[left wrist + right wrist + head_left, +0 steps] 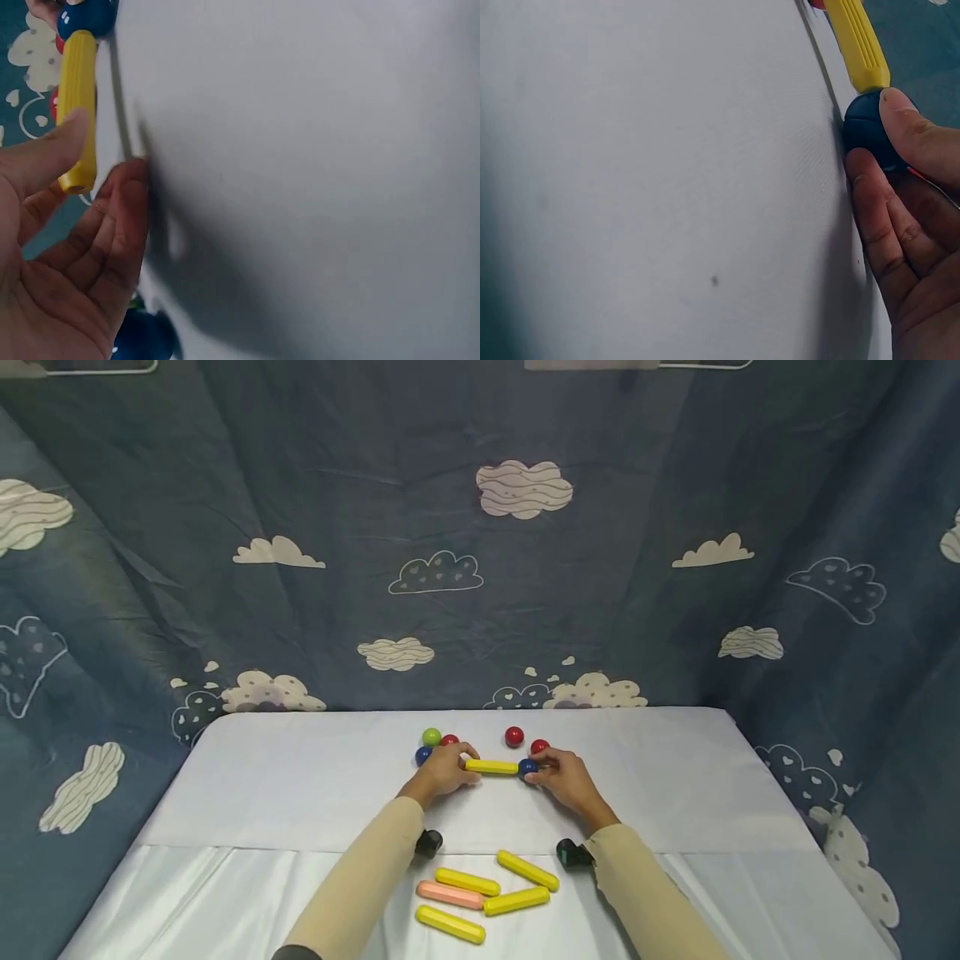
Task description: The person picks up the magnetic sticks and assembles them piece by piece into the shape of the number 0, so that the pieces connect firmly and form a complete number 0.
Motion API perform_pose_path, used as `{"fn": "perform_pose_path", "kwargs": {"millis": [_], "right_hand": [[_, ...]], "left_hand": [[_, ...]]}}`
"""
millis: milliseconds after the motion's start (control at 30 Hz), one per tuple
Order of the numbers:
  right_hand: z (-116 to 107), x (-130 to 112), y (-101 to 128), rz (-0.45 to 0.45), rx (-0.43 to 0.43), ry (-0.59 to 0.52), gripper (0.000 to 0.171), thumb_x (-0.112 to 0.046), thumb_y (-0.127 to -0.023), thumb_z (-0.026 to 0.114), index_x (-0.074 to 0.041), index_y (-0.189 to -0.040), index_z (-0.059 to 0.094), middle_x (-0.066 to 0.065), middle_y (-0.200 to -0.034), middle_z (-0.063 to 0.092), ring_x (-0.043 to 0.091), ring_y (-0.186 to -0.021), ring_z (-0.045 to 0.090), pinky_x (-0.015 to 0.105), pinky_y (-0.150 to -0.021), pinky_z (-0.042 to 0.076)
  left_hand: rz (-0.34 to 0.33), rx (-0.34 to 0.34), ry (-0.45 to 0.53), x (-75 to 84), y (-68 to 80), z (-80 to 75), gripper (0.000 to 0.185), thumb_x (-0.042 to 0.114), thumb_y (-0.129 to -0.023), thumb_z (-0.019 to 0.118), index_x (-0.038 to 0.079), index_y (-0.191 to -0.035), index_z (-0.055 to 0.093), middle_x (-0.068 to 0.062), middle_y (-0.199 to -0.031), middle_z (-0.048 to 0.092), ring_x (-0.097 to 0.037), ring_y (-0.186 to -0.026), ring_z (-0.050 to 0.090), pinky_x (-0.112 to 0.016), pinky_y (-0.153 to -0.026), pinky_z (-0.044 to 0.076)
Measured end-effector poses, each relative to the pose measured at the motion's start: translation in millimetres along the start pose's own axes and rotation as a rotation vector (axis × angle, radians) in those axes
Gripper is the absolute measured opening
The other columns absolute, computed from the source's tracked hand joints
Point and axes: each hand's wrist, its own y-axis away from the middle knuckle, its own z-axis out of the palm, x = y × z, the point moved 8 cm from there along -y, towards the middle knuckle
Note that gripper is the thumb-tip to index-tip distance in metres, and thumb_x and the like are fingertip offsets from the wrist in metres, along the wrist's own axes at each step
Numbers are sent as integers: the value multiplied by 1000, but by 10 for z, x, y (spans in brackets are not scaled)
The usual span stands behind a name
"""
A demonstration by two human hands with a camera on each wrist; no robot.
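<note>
Holding the yellow rod is your left hand, thumb across its outer end and fingers curled behind; your right hand pinches the blue ball between thumb and fingertips. Rod and ball meet end-on between your hands, over the far part of the white cloth — whether the joint is fully seated, you cannot tell. Both pieces look like light, stiff plastic, unlikely to give under finger pressure. The rod's ridged sides should grip well near the end; the ball looks glossy and could slip, so pinch it on opposite sides, clear of the rod's tip.

Mind the neighbours — a red ball sits just behind your right fingers, another red ball to its left, while a green ball, a third red ball and a second blue ball cluster beside your left hand. Four loose yellow rods and a salmon rod lie nearer you, between your forearms, out of the way.
</note>
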Motion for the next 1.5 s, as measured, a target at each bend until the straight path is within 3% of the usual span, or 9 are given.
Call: {"fn": "perform_pose_path", "kwargs": {"millis": [167, 367, 533, 700, 833, 1067, 1200, 1500], "right_hand": [[-18, 12, -8, -33, 11, -2, 37, -10, -78, 79, -2, -112, 68, 12, -104, 67, 19, -78, 53, 28, -70, 45], [7, 17, -17, -28, -5, -25, 38, -9, -79, 79, -1, -114, 67, 14, -108, 67, 19, -81, 57, 30, -76, 50], [8, 24, -19, -23, -3, -19, 38, -9, -80, 78, -2, -115, 67, 14, -109, 67, 19, -82, 57, 30, -76, 51], [-13, 14, -2, -20, -2, -35, 38, -9, -80, 78, -1, -115, 67, 14, -108, 67, 20, -81, 56, 29, -74, 50], [-13, -7, 15, -28, 1, -50, 38, -8, -79, 78, 0, -115, 67, 15, -108, 67, 19, -80, 57, 30, -74, 50], [10, 19, 10, -27, 3, -47, 38, -10, -80, 78, -2, -115, 67, 12, -106, 66, 19, -80, 54, 28, -71, 48], [18, 37, 11, -13, 7, -49, 37, -10, -80, 78, -3, -115, 67, 11, -105, 65, 20, -80, 52, 28, -69, 45], [21, 42, 3, 0, 7, -61, 37, -11, -80, 78, -4, -115, 67, 11, -107, 65, 21, -82, 52, 27, -69, 45]], "left_hand": [[74, 17, -72, 71, 99, -93, 36, 17, -83, 77, 10, -114, 61, -2, -86, 64, -15, -77, 59, -32, -73, 50], [148, 101, -89, 34, 247, -310, 35, 16, -82, 77, 9, -112, 63, -4, -93, 64, -17, -84, 58, -34, -78, 48], [80, 229, -80, -140, 310, -515, 34, 18, -81, 79, 10, -110, 65, -4, -96, 62, -17, -82, 55, -34, -75, 46], [0, 313, -100, -322, 289, -600, 38, 22, -80, 79, 13, -112, 62, -6, -100, 60, -23, -90, 55, -39, -78, 45], [-39, 328, -86, -456, 233, -596, 43, 22, -79, 80, 14, -117, 61, -9, -106, 57, -26, -97, 53, -42, -83, 45], [-45, 293, 6, -603, 144, -540, 47, 15, -77, 81, 13, -119, 60, -12, -110, 56, -24, -95, 53, -40, -84, 46], [-54, 276, 45, -621, 123, -511, 47, 13, -77, 81, 12, -119, 61, -12, -111, 56, -24, -96, 54, -39, -85, 47], [-54, 273, 24, -597, 110, -514, 35, 13, -77, 80, 11, -108, 65, -8, -102, 60, -23, -91, 55, -40, -83, 46]]}}
